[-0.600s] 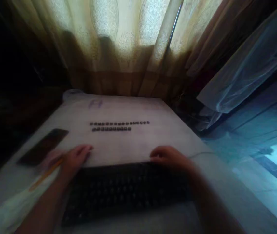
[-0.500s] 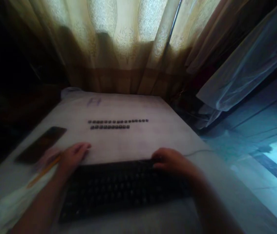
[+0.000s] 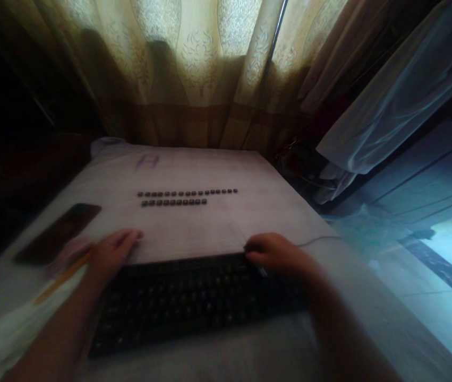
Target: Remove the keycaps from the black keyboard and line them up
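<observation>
A black keyboard (image 3: 178, 297) lies across the near part of the table. My right hand (image 3: 275, 254) is at its far right edge, fingers closed around a thin stick-like tool (image 3: 238, 233) with a clear end; blur hides its exact kind. Beside the keyboard's far left corner rests my left hand (image 3: 116, 252), fingers stretched forward over the tabletop, with nothing visible in them. Beyond the keyboard, small dark keycaps (image 3: 173, 198) stand in two neat rows, the farther row longer.
A dark phone (image 3: 60, 231) lies on the left, near a pinkish cloth (image 3: 70, 254) and an orange-yellow stick (image 3: 62, 277). The keyboard cable (image 3: 319, 239) runs off to the right. Curtains (image 3: 199, 79) hang behind the white-covered table (image 3: 194, 164); clothes (image 3: 393, 111) hang at right.
The view has shifted slightly, so everything sits a little higher and further left. The thin tool in my right hand now shows more clearly. My left hand stays beside the keyboard corner.
</observation>
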`<state>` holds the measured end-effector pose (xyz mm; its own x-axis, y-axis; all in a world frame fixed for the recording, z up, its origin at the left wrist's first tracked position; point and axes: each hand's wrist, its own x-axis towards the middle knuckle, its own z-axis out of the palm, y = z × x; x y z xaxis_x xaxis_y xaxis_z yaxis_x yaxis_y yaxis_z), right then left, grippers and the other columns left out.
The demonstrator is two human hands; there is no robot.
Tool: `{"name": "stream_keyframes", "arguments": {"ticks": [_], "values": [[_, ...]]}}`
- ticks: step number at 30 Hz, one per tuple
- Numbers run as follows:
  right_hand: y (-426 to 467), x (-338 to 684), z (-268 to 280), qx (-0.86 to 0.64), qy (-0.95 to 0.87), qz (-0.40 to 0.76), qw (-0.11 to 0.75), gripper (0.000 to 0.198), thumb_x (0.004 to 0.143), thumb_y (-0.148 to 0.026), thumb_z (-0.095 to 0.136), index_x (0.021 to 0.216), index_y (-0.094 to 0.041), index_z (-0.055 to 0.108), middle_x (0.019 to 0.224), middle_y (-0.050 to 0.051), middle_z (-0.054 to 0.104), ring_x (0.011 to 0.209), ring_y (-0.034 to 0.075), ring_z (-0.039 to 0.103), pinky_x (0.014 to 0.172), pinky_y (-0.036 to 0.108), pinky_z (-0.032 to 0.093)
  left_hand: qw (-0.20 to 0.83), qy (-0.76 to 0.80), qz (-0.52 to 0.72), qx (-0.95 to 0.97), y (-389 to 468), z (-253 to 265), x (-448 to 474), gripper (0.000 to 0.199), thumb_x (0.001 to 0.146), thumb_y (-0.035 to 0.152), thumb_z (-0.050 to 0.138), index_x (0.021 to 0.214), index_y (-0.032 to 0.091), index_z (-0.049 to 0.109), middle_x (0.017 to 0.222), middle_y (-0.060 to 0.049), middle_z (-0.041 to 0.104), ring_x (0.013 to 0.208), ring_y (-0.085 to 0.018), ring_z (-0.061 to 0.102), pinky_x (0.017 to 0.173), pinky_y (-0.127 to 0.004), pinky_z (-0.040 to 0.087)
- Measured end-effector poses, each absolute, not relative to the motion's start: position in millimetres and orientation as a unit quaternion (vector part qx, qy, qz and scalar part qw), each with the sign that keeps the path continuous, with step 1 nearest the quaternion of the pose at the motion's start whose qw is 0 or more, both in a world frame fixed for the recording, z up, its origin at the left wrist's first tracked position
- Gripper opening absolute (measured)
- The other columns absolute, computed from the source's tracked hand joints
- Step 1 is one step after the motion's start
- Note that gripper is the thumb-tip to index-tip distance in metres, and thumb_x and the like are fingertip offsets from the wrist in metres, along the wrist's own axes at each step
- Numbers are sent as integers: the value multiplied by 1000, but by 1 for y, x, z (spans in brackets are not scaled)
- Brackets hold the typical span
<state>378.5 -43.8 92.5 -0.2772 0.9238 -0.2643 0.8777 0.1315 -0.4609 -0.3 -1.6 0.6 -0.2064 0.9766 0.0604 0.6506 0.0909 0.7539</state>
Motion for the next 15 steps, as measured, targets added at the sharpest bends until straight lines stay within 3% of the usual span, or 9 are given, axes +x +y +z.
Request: {"name": "stream_keyframes", "arguments": {"ticks": [4,7,15], "values": [[-38,386,80,-566,-660,443,217,13,82,-30,55,82,-18,61,71,2,66,63,16,63,57,28,47,246,686,341,594,-2,-2,-2,49,76,62,48,94,23,70,95,-6,75,85,-24,70,76,-34,56],[-38,383,69,-530,-595,525,299,18,80,-36,58,86,-19,56,72,1,66,64,15,64,58,28,49,253,678,348,596,-1,-5,-3,49,77,62,48,94,22,70,99,-6,74,88,-24,70,77,-33,56],[-38,358,53,-474,-586,566,334,19,75,-33,64,87,-19,57,71,-1,64,66,14,62,63,29,51,244,693,334,590,-2,1,2,50,74,62,48,92,22,71,90,-5,75,84,-25,69,76,-34,55]]}}
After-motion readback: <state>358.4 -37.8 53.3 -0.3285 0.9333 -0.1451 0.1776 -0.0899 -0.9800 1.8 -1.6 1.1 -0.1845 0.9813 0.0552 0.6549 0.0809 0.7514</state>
